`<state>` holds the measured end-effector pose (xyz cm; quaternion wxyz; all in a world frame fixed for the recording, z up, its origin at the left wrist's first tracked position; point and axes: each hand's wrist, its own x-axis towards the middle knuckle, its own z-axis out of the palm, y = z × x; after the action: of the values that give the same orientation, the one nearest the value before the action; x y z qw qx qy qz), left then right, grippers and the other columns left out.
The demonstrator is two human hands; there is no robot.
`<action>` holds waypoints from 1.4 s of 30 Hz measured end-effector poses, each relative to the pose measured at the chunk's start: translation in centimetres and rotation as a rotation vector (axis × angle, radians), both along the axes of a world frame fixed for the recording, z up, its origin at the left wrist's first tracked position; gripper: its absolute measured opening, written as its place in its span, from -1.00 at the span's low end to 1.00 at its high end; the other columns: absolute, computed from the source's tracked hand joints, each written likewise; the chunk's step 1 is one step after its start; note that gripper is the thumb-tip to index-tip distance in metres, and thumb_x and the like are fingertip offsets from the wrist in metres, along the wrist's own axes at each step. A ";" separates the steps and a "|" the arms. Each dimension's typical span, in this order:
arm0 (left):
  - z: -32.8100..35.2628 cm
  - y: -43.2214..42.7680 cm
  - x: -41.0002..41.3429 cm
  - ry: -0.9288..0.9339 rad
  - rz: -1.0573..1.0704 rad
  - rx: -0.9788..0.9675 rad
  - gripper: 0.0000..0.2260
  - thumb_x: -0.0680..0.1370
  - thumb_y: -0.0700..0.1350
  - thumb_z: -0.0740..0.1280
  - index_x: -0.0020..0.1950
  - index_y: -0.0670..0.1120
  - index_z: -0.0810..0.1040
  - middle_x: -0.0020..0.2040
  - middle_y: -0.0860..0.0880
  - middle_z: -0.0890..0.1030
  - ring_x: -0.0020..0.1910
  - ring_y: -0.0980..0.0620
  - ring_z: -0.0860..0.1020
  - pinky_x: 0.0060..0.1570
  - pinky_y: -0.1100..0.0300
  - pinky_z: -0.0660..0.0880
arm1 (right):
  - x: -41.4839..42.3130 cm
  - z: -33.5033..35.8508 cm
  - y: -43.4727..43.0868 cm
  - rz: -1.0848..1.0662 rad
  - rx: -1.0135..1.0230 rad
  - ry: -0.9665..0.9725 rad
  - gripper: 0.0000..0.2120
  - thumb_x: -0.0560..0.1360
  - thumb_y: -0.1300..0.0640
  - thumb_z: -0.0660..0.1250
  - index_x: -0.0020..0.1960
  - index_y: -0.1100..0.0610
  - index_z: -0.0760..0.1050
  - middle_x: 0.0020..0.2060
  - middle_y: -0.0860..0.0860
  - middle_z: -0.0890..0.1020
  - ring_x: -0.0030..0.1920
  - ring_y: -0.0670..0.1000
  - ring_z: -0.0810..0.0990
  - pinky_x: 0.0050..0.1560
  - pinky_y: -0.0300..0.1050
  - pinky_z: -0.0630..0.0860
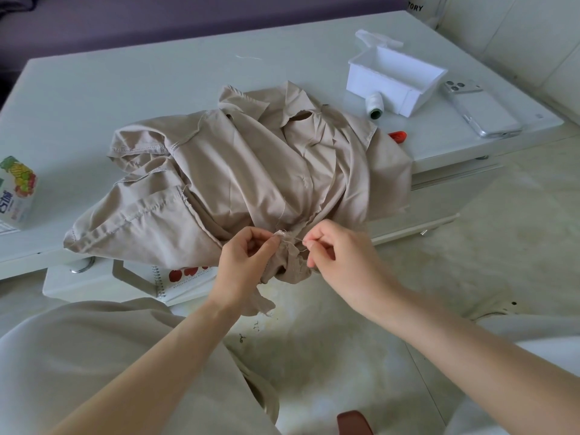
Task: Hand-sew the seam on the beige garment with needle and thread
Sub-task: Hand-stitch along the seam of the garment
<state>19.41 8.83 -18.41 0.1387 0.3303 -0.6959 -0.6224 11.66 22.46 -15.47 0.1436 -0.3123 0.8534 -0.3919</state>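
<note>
Beige garment [238, 171] is heaped on the white table [125, 89], its near part drooped over the table's near edge; the frayed seam edge [287, 246] is held there between both hands; it is pinched from the left by the left hand [248, 255], thumb and forefinger closed on fabric; a short thread [298, 240] is run rightward from the seam to the right hand [339, 252], fingertips pinched on it; needle too small to be made out; the pull is judged rightward; spool [375, 105] far right.
</note>
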 end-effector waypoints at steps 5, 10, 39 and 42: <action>0.3 0.1 0.1 0.020 -0.017 -0.022 -0.92 0.54 -0.17 0.37 -0.09 -0.19 0.56 -0.38 -0.01 0.54 -0.44 0.13 0.45 -0.46 0.31 0.44 | 0.2 -0.3 -0.6 -0.005 0.063 0.014 -0.88 0.54 0.19 0.24 -0.14 0.12 0.52 -0.34 -0.01 0.63 -0.41 -0.08 0.45 -0.26 -0.10 0.47; 0.6 0.2 0.2 0.049 -0.024 -0.022 -0.91 0.53 -0.19 0.38 -0.10 -0.21 0.55 -0.44 0.05 0.54 -0.48 0.16 0.44 -0.49 0.33 0.41 | 0.1 -0.3 -0.9 -0.015 0.082 0.018 -0.86 0.54 0.19 0.23 -0.17 0.11 0.50 -0.33 0.00 0.63 -0.32 0.01 0.53 -0.21 -0.03 0.52; 0.8 0.4 0.6 0.064 0.021 -0.192 -0.92 0.47 -0.22 0.44 -0.16 -0.11 0.56 -0.36 0.01 0.61 -0.39 0.13 0.55 -0.38 0.29 0.52 | 0.5 -0.1 -1.8 0.074 0.112 0.122 -0.86 0.57 0.18 0.20 -0.14 0.14 0.48 -0.43 -0.04 0.51 -0.36 0.01 0.51 -0.31 -0.11 0.42; 0.6 0.1 0.5 0.045 0.060 -0.095 -0.88 0.46 -0.18 0.46 -0.06 -0.11 0.56 -0.29 -0.01 0.67 -0.30 0.05 0.63 -0.28 0.21 0.58 | 0.5 -0.1 -1.9 0.077 0.119 0.115 -0.85 0.57 0.20 0.19 -0.17 0.12 0.46 -0.42 -0.04 0.51 -0.35 0.02 0.52 -0.32 -0.13 0.40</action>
<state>19.86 8.93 -17.85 0.1885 0.3298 -0.7113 -0.5914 12.18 20.53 -15.61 0.1277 -0.3577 0.8694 -0.3160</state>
